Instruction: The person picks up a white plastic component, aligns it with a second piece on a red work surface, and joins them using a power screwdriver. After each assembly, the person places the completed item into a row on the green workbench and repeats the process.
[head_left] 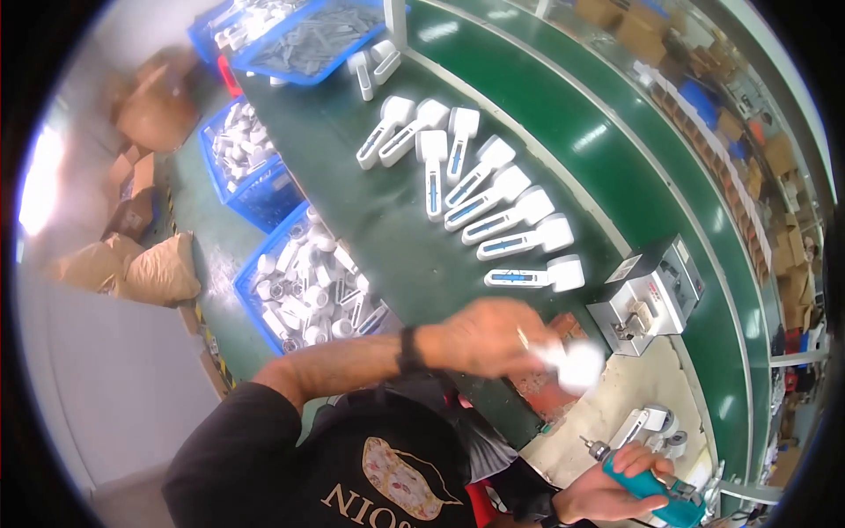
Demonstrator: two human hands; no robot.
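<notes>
My left hand is closed around the handle of a white shower-head-shaped part, blurred by motion, over the near right of the bench. In my right hand, at the lower right, is a teal power screwdriver, its bit pointing up and left. Beside that bit lies another white round-headed part on a pale board. Farther off, several similar white parts lie in a curved row on the green bench, most showing a blue strip in the handle slot.
A grey metal box-shaped device stands right of the row, near a reddish block. Blue crates of white parts stand left of the bench; another blue crate with grey pieces is at the far end. A green belt curves along the right.
</notes>
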